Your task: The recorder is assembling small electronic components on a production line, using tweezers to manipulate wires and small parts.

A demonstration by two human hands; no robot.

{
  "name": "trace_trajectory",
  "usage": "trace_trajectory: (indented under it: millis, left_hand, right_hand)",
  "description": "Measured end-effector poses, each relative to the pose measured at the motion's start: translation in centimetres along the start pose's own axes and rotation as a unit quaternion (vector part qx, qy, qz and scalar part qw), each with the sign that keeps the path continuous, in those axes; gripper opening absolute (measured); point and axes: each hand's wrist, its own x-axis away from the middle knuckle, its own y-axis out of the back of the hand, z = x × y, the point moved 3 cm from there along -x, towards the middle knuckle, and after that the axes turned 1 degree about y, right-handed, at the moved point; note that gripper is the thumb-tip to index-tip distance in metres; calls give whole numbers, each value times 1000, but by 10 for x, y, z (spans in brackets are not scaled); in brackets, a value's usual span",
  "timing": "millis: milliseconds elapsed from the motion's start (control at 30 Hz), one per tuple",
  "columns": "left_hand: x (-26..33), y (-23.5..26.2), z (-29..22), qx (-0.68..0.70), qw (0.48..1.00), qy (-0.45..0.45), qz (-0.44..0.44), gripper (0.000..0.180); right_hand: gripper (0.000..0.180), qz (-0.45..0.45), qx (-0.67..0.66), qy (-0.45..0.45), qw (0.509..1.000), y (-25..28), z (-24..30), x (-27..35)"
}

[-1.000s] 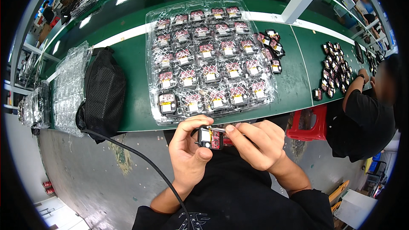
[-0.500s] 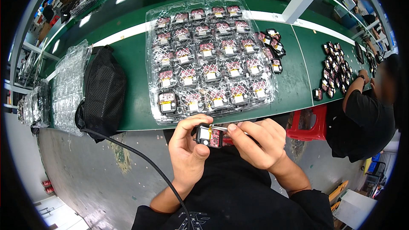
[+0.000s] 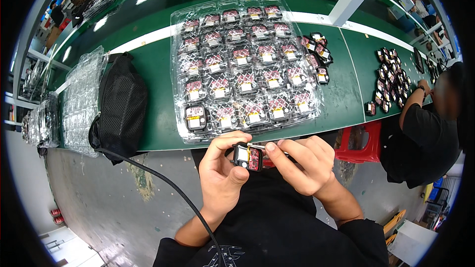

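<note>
My left hand [image 3: 220, 180] grips a small black device housing [image 3: 255, 159] by its edges, between the fingers and thumb, just in front of the bench edge. Inside the open housing show a red circuit board, a white block and a strip of yellow tape. My right hand [image 3: 308, 167] pinches a pair of thin metal tweezers [image 3: 258, 147], whose tips reach the housing's upper edge near the yellow tape. Exactly what the tips touch is too small to tell. Beyond my hands, a clear plastic tray [image 3: 176, 81] holds rows of similar housings, many under transparent plastic.
A black mesh bag [image 3: 121, 104] and stacked clear trays [image 3: 81, 104] lie left on the green bench [image 3: 341, 94]. A black cable [image 3: 173, 186] crosses by my left forearm. Loose housings [image 3: 316, 52] sit right of the tray; a co-worker [image 3: 420, 143] sits farther right, near a red stool [image 3: 360, 144].
The view has shifted slightly. The housing in my left hand is tilted a little more, and the tweezers stay at its upper edge.
</note>
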Motion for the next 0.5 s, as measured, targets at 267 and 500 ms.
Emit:
trace_trajectory:
  millis: [267,500]
  left_hand:
    - [1,-1,0,15,1000,2,2,74]
    - [0,1,3,12,1000,3,-4,74]
  right_hand:
    - [29,-5,-3,-2,1000,-2,0,3]
    - [28,-3,-192,-156,969,-8,-9,3]
